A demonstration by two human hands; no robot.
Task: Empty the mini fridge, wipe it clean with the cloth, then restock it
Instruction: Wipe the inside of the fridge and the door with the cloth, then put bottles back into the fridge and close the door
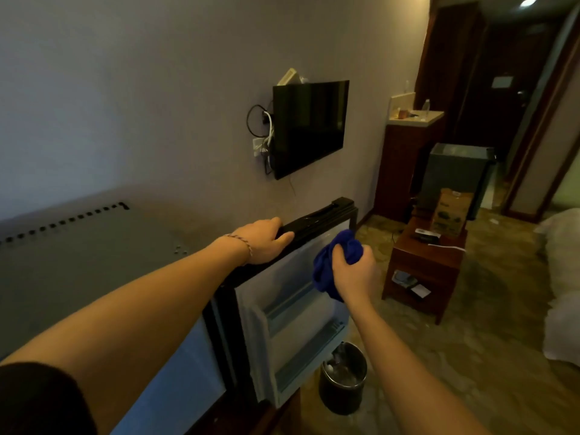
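1. We see a dim room with a warm, yellowish cast.
2. One ceiling light point(528, 2) glows at the top right, blown out.
3. The whole frame looks soft, the far doorway point(502, 89) murkiest.
4. Straight lines bow near the edges.

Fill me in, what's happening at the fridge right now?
A person is cleaning the mini fridge. The left hand grips the top edge of the open fridge door, holding it steady. The right hand holds a bunched blue cloth against the inner side of the door near its top. The door shelves look empty. A small bin stands on the floor below the door.
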